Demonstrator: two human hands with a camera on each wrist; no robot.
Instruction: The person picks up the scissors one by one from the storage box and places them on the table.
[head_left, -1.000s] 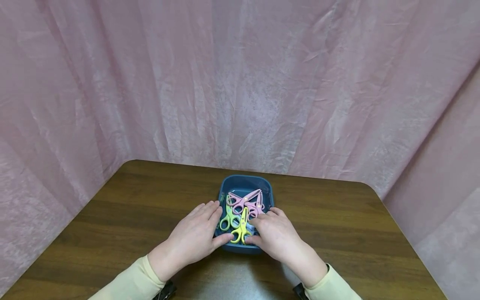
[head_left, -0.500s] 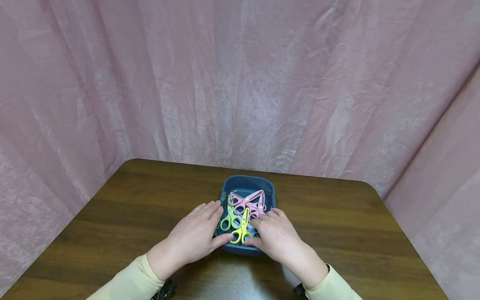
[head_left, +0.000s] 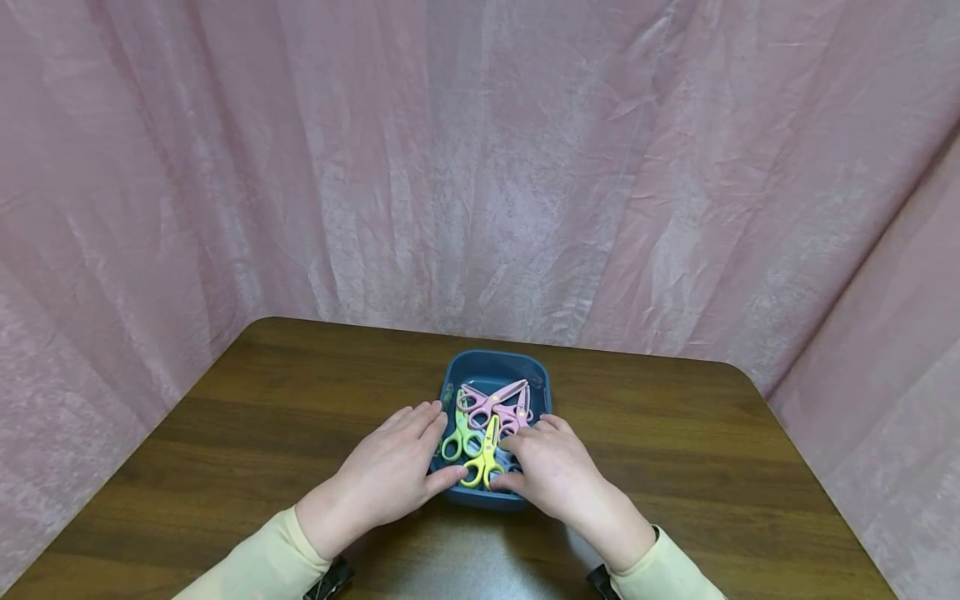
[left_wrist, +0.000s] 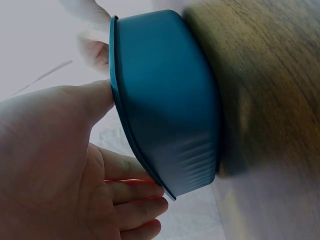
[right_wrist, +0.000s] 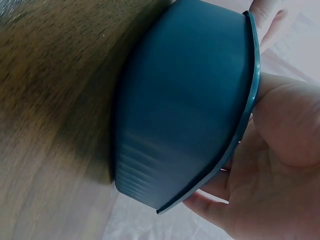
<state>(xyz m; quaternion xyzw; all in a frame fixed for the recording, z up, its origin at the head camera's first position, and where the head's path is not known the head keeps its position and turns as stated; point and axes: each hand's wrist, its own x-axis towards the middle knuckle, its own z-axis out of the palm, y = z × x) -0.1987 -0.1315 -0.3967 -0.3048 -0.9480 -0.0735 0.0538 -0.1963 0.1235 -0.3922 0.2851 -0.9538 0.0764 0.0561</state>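
Note:
A dark blue plastic bin [head_left: 483,500] stands on the table with several pairs of small scissors inside. Yellow scissors [head_left: 491,437] lie on top near the front, green scissors [head_left: 461,442] at the left, pink scissors [head_left: 495,400] farther back. Something pale blue lies beneath, mostly hidden. My left hand [head_left: 390,475] rests along the bin's left side, fingers fairly straight, thumb on the front rim. My right hand [head_left: 558,467] rests over the right side, fingers slightly bent, some fingertips hidden. Both wrist views show the bin's outer wall [left_wrist: 165,95], with each hand touching its rim.
The brown wooden table [head_left: 337,375] has rounded far corners. A pink curtain [head_left: 480,208] hangs behind it and along both sides. Dark wrist-camera gear [head_left: 328,581] shows below the left sleeve.
The bin and its scissors sit very slightly farther right in the head view than a second ago. Both hands keep nearly the same place and pose.

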